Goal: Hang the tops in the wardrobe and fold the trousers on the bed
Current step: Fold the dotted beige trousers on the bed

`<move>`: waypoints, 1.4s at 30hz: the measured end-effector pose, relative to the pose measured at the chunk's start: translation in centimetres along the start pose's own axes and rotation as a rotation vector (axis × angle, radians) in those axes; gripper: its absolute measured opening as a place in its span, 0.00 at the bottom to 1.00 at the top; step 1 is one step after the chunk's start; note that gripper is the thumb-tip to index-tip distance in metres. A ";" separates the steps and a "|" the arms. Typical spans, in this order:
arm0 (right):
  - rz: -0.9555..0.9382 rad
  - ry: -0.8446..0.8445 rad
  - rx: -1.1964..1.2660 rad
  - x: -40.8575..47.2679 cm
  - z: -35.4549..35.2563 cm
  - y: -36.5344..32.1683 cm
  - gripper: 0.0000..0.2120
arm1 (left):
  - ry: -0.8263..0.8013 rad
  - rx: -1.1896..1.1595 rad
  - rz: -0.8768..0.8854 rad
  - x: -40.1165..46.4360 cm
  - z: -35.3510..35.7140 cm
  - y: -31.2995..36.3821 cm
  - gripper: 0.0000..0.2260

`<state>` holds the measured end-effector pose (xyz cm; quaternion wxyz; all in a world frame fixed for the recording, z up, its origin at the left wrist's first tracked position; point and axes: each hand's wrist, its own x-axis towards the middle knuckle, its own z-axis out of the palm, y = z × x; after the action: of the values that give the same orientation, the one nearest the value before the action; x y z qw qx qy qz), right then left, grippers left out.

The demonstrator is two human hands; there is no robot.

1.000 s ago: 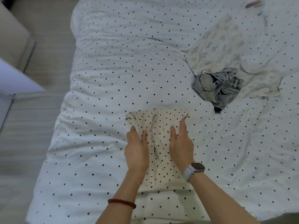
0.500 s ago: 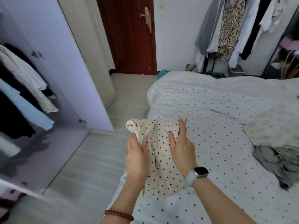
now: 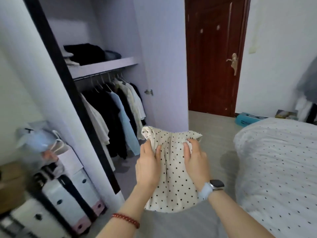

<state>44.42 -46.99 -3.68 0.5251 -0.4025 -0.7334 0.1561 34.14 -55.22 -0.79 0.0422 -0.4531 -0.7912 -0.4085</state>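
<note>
While several tops (image 3: 123, 110) are already hanging on the wardrobe (image 3: 106, 66) rail, the left hand (image 3: 148, 164) and right hand (image 3: 194, 156) are each gripping the upper edge of a cream polka-dot garment (image 3: 173, 177), holding it off the bed (image 3: 277, 165); hanging or folding it is judged outstanding.

Home bedroom: bed (image 3: 277, 162), open wardrobe (image 3: 109, 66).
</note>
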 end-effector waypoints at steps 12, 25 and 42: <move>-0.069 0.026 0.150 14.5 12.1 -0.9 0.12 | 0.182 0.008 0.027 16.8 -0.1 -3.5 0.18; -0.188 -0.076 0.432 39.3 28.4 1.6 0.11 | 0.471 0.006 -0.026 42.9 4.9 -5.6 0.18; -0.400 -0.165 0.905 53.6 45.7 -16.7 0.11 | 0.897 0.286 0.054 62.0 -11.6 -13.9 0.15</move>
<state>-10.31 -8.13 23.49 0.6068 0.0280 -0.6941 0.3863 -16.13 -24.42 25.51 0.4528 -0.2419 -0.7311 -0.4495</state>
